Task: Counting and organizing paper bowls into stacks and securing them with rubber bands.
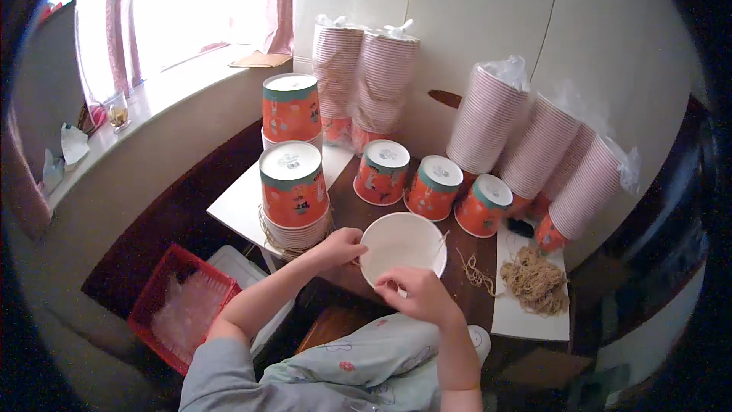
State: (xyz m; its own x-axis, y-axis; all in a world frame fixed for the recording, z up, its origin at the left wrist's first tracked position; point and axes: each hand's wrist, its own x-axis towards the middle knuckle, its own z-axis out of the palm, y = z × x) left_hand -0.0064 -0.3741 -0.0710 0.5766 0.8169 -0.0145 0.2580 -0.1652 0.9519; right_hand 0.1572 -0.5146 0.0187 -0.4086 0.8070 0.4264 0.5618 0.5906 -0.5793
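A paper bucket [396,244], white inside, stands mouth up in front of me on the brown table. My left hand [342,249] is closed at its left rim, thumb and fingers pressed together against the edge. A short bit of string shows just below those fingers. Over the near rim, my right hand [415,292] is curled with its fingertips pinched; what they hold, if anything, is too small to make out. A piece of string [443,241] sticks up at the bucket's right rim. Loose twine [477,273] lies on the table to the right.
Upside-down orange buckets [381,173] stand behind, with two stacks [294,187] at left. Tall bagged bucket stacks [488,118] lean along the wall. A tangled twine heap [536,281] rests on a white board at right. A red basket [183,301] sits low at left.
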